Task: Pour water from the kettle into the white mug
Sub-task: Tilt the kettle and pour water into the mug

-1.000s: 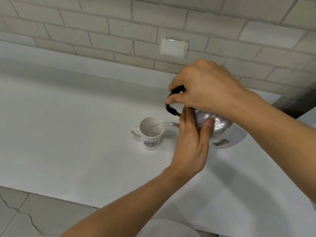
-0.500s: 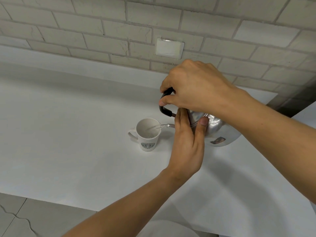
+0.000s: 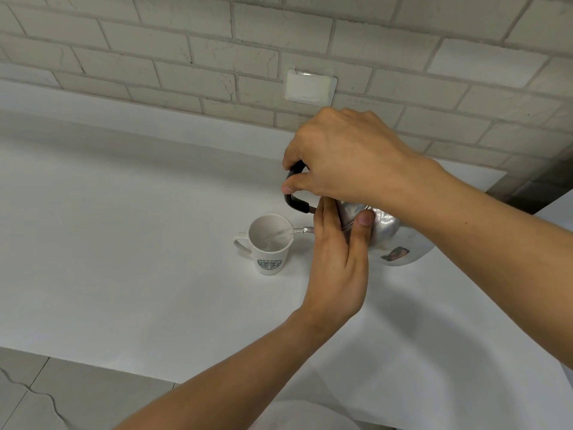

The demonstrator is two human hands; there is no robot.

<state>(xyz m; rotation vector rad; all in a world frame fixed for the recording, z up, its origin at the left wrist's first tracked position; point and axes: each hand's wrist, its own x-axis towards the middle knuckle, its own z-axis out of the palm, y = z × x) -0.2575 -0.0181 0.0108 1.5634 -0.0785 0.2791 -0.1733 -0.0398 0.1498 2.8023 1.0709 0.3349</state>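
Note:
A white mug (image 3: 270,243) with a green round logo stands on the white counter (image 3: 124,259), its handle pointing left. A shiny metal kettle (image 3: 393,240) is tilted toward it from the right, and a thin stream of water runs from its spout (image 3: 302,229) into the mug. My right hand (image 3: 344,159) is closed around the kettle's black handle (image 3: 293,200) from above. My left hand (image 3: 338,268) presses flat against the kettle's lid and side, thumb on the metal. Much of the kettle is hidden by both hands.
A beige brick-tiled wall (image 3: 186,57) with a white cover plate (image 3: 310,86) rises behind the counter. The counter's front edge runs along the lower left, with grey floor tiles (image 3: 31,392) below. A dark gap (image 3: 533,187) lies at the right end.
The view has shifted slightly, so mug and kettle sit a little further left and lower. Both hands keep the same hold, the kettle stays tilted and water keeps running into the mug.

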